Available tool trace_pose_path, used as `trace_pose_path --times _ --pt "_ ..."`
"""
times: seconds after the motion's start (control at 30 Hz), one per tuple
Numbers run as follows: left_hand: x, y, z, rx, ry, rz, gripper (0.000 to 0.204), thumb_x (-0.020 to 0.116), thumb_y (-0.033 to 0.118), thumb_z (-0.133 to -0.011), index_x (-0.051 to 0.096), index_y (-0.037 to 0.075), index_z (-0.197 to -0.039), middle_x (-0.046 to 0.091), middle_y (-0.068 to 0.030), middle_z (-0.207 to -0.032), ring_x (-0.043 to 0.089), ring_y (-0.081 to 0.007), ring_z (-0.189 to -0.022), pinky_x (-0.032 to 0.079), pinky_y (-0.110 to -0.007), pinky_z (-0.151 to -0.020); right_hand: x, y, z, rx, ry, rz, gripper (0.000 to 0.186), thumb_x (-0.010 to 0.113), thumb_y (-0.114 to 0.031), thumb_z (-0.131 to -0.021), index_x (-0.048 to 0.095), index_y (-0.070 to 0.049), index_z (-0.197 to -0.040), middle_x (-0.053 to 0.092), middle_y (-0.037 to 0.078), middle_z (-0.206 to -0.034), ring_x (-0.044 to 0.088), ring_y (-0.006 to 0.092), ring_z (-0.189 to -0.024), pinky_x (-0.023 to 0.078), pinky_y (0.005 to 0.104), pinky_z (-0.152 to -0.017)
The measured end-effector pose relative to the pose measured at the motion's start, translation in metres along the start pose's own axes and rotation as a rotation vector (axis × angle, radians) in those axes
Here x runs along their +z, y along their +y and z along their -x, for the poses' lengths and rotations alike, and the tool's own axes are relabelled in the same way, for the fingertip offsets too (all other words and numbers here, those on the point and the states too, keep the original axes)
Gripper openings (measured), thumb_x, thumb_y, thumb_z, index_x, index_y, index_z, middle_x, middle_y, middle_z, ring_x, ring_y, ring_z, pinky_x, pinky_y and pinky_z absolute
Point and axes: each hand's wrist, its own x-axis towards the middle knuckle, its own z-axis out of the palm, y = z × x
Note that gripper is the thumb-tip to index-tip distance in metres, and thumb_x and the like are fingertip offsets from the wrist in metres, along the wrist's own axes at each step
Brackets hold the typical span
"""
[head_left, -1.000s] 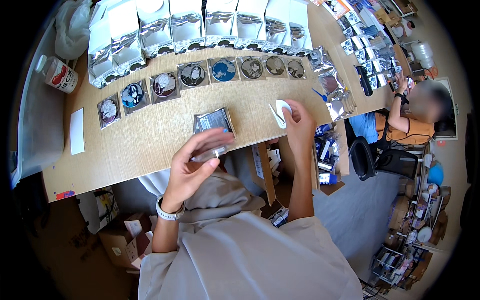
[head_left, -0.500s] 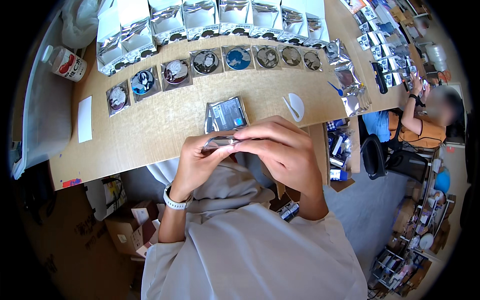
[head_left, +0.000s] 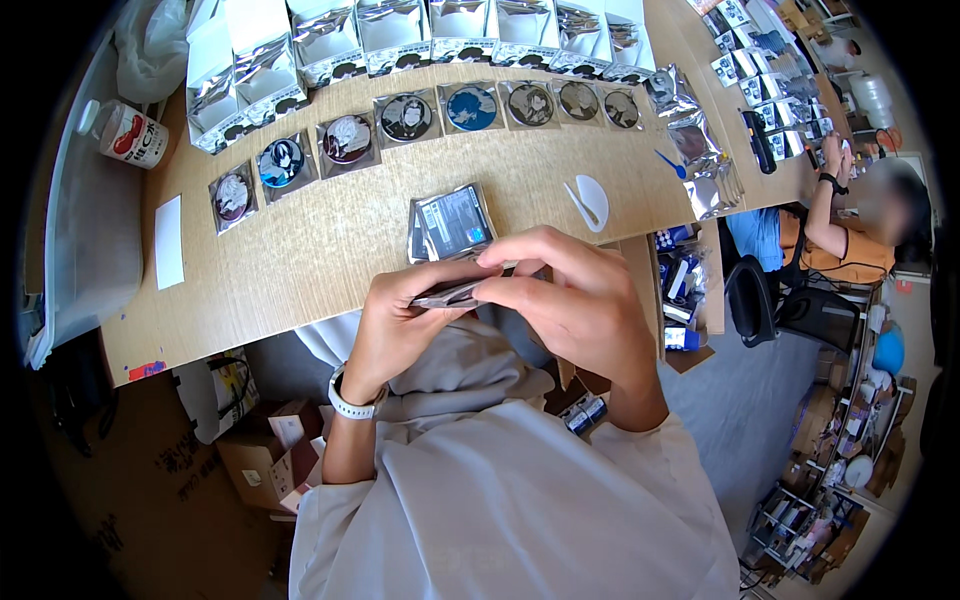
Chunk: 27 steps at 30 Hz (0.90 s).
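Observation:
My left hand (head_left: 390, 325) and my right hand (head_left: 570, 305) meet at the desk's front edge, both closed on a thin shiny packet (head_left: 448, 298) whose contents I cannot make out. Just beyond them lies a stack of dark packets with printed labels (head_left: 450, 222). A white rounded tool with a thin strip on it (head_left: 590, 203) lies to the right. Behind these, a curved row of round character badges in clear sleeves (head_left: 405, 117) runs across the wooden desk (head_left: 260, 270). A white card (head_left: 170, 240) lies at the left.
Open white boxes with foil packets (head_left: 365, 35) line the back. A plastic bin (head_left: 90, 250) and jar (head_left: 140, 140) stand left. Foil packets (head_left: 712, 195) lie right. A co-worker (head_left: 840, 225) sits farther right. Cardboard boxes (head_left: 250, 465) are below the desk.
My right hand has let go of the white tool, leaving it on the desk, and moved left to join my left hand on the packet.

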Motion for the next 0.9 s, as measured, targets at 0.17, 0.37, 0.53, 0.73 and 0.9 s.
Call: trace_pose_path --times 0.17,0.37,0.53,0.73,0.9 --pt "0.0 0.002 0.002 -0.037 -0.013 0.007 0.033 0.071 -0.002 -0.091 0.07 -0.003 -0.125 0.076 -0.0116 -0.115 0.071 -0.0171 -0.105 0.055 -0.031 -0.093 -0.003 0.0 0.0 -0.038 -0.072 0.016 0.012 0.075 -0.006 -0.081 0.073 -0.005 -0.093 0.07 0.005 -0.1 0.069 0.0181 -0.076 0.055 0.0302 -0.065" --pt "0.002 0.003 0.0 -0.041 -0.019 0.015 0.033 0.068 -0.004 -0.092 0.069 -0.003 -0.125 0.076 -0.0109 -0.115 0.071 -0.0172 -0.106 0.055 -0.031 -0.094 0.0 -0.003 0.001 0.053 -0.042 0.08 0.009 0.074 -0.008 -0.082 0.073 -0.003 -0.089 0.071 0.004 -0.102 0.069 0.0183 -0.077 0.056 0.0298 -0.066" --pt "0.004 -0.005 0.003 -0.122 0.002 0.035 0.033 0.071 -0.004 -0.091 0.069 -0.003 -0.123 0.076 -0.0092 -0.11 0.07 -0.0152 -0.102 0.055 -0.03 -0.09 0.0 -0.002 0.0 -0.091 -0.016 0.199 0.011 0.078 -0.004 -0.075 0.071 -0.001 -0.084 0.073 0.003 -0.104 0.068 0.016 -0.074 0.054 0.0286 -0.06" --pt "0.006 -0.01 0.004 -0.114 0.031 0.034 0.032 0.074 -0.003 -0.09 0.068 -0.002 -0.122 0.075 -0.0082 -0.108 0.068 -0.0122 -0.099 0.055 -0.028 -0.086 0.003 0.002 0.0 -0.165 -0.021 0.27 0.012 0.077 -0.001 -0.071 0.069 0.0 -0.08 0.074 0.003 -0.102 0.067 0.0154 -0.074 0.052 0.0283 -0.056" --pt "0.004 -0.012 0.001 -0.042 0.01 0.088 0.032 0.075 0.0 -0.091 0.068 -0.003 -0.122 0.074 -0.0083 -0.108 0.068 -0.0113 -0.097 0.055 -0.028 -0.085 0.004 0.002 0.0 -0.148 0.014 0.191 0.011 0.077 0.001 -0.077 0.069 0.002 -0.084 0.074 0.005 -0.099 0.069 0.0203 -0.083 0.056 0.031 -0.062"
